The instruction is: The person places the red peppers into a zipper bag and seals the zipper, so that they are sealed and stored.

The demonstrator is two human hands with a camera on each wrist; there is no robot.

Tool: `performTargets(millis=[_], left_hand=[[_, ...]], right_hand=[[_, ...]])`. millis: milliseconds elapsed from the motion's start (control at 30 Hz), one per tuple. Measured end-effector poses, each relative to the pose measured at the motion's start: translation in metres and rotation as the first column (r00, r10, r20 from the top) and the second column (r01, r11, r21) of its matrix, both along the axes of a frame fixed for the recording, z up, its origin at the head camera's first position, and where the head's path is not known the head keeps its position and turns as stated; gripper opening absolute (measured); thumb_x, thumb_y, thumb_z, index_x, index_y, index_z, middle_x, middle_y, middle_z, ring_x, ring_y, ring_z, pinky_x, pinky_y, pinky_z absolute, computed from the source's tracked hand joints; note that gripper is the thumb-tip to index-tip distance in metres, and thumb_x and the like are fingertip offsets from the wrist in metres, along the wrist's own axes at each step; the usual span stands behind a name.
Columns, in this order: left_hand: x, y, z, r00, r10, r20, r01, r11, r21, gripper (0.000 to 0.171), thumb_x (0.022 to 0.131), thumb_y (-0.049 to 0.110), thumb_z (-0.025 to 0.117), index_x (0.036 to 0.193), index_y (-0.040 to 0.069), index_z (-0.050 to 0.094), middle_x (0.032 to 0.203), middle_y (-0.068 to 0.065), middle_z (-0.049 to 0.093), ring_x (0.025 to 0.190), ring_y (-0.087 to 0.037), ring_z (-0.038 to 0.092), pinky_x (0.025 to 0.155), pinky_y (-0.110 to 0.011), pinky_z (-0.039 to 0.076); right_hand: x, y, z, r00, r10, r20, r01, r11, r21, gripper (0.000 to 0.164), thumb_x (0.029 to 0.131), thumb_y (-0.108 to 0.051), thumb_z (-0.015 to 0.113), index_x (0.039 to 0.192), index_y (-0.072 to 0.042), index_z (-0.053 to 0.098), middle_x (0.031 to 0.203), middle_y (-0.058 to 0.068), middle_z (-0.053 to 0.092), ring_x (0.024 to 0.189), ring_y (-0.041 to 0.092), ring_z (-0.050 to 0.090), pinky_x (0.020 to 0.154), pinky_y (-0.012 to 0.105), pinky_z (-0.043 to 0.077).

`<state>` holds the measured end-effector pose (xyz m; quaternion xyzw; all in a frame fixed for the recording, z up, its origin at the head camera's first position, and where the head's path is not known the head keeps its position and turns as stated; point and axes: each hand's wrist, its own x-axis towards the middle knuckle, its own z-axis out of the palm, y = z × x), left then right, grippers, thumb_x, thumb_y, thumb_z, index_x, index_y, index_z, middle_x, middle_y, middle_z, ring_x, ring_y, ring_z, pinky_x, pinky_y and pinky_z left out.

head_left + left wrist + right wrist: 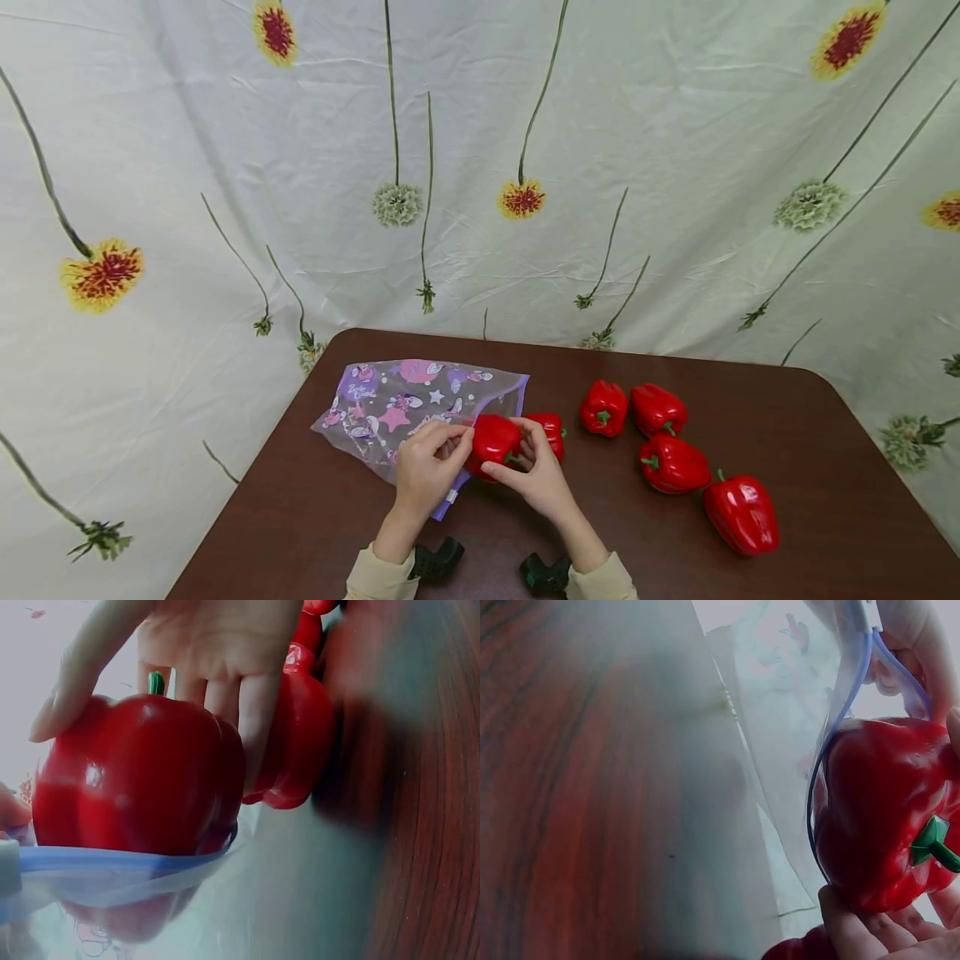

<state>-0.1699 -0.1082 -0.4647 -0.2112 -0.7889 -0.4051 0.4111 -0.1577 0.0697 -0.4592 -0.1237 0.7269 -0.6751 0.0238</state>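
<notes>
My right hand (542, 479) holds a glossy red bell pepper (495, 440) with a green stem, thumb on one side and fingers on the other. The pepper's bottom end sits inside the mouth of a clear zip bag (438, 396) printed with pink and purple cartoons; the stem end stays outside. My left hand (426, 468) pinches the bag's rim beside the pepper. A white slider (871, 613) shows on the bag's purple zip edge in the right wrist view. Just behind my right hand lies another red pepper (551, 432), partly hidden by it.
Several more red peppers lie to the right on the dark brown table (832, 500), one of them the large pepper (742, 515) nearest the right. A white cloth (465, 108) with a flower print hangs behind the table.
</notes>
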Motion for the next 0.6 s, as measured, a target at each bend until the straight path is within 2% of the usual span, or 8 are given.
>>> performTargets(millis=[167, 300, 333, 400, 533, 600], left_hand=[[0.0, 0.001, -0.002, 1.0, -0.007, -0.006, 0.007, 1.0, 0.008, 0.006, 0.073, 0.007, 0.076, 0.078, 0.009, 0.073, 0.063, 0.004, 0.056, 0.051, -0.006, 0.044, 0.046, -0.014, 0.041], [0.0, 0.001, -0.004, 1.0, -0.002, 0.01, 0.002, 1.0, 0.002, 0.006, 0.073, 0.008, 0.077, 0.078, 0.008, 0.073, 0.064, 0.004, 0.056, 0.052, -0.005, 0.044, 0.047, -0.014, 0.041], [0.0, 0.001, -0.004, 1.0, -0.003, 0.015, 0.003, 1.0, 0.004, 0.006, 0.074, 0.009, 0.076, 0.078, 0.008, 0.073, 0.064, 0.004, 0.056, 0.051, -0.005, 0.044, 0.047, -0.014, 0.041], [0.0, 0.001, -0.005, 1.0, -0.003, 0.01, 0.003, 1.0, 0.008, 0.006, 0.074, 0.009, 0.076, 0.078, 0.007, 0.073, 0.063, 0.003, 0.055, 0.051, -0.006, 0.044, 0.046, -0.014, 0.041], [0.0, 0.002, -0.005, 1.0, 0.0, 0.004, 0.0, 1.0, 0.013, 0.006, 0.073, 0.009, 0.077, 0.078, 0.007, 0.073, 0.062, 0.003, 0.054, 0.05, -0.007, 0.043, 0.046, -0.014, 0.04], [0.001, 0.002, -0.004, 1.0, 0.005, 0.005, -0.006, 1.0, 0.009, 0.007, 0.073, 0.009, 0.077, 0.078, 0.007, 0.073, 0.062, 0.004, 0.054, 0.051, -0.006, 0.044, 0.046, -0.014, 0.04]], right_hand=[[-0.008, 0.0, -0.022, 0.998, 0.07, -0.005, -0.07, 0.997, -0.033, 0.072, 0.079, -0.01, 0.074, 0.139, -0.005, 0.034, 0.138, 0.015, 0.041, 0.123, 0.033, 0.045, 0.101, 0.046, 0.037], [-0.009, 0.001, -0.029, 0.994, 0.109, -0.032, -0.11, 0.993, -0.043, 0.076, 0.08, -0.009, 0.073, 0.143, -0.005, 0.03, 0.144, 0.017, 0.034, 0.128, 0.035, 0.04, 0.103, 0.05, 0.033], [-0.007, 0.001, -0.026, 0.994, 0.11, -0.027, -0.111, 0.993, -0.042, 0.077, 0.08, -0.009, 0.072, 0.143, -0.004, 0.029, 0.144, 0.018, 0.033, 0.129, 0.036, 0.038, 0.103, 0.051, 0.032], [-0.004, 0.0, -0.02, 0.995, 0.098, -0.02, -0.099, 0.994, -0.046, 0.077, 0.08, -0.007, 0.072, 0.143, -0.002, 0.028, 0.144, 0.021, 0.032, 0.129, 0.038, 0.037, 0.103, 0.052, 0.031], [-0.004, -0.004, -0.024, 0.999, 0.039, -0.018, -0.04, 0.998, -0.043, 0.072, 0.079, -0.01, 0.074, 0.136, 0.0, 0.031, 0.139, 0.022, 0.04, 0.126, 0.038, 0.04, 0.102, 0.051, 0.034], [-0.007, -0.006, -0.034, 1.0, 0.009, -0.03, -0.01, 0.999, -0.045, 0.069, 0.079, -0.013, 0.076, 0.132, -0.001, 0.034, 0.136, 0.02, 0.046, 0.123, 0.035, 0.043, 0.101, 0.048, 0.037]])
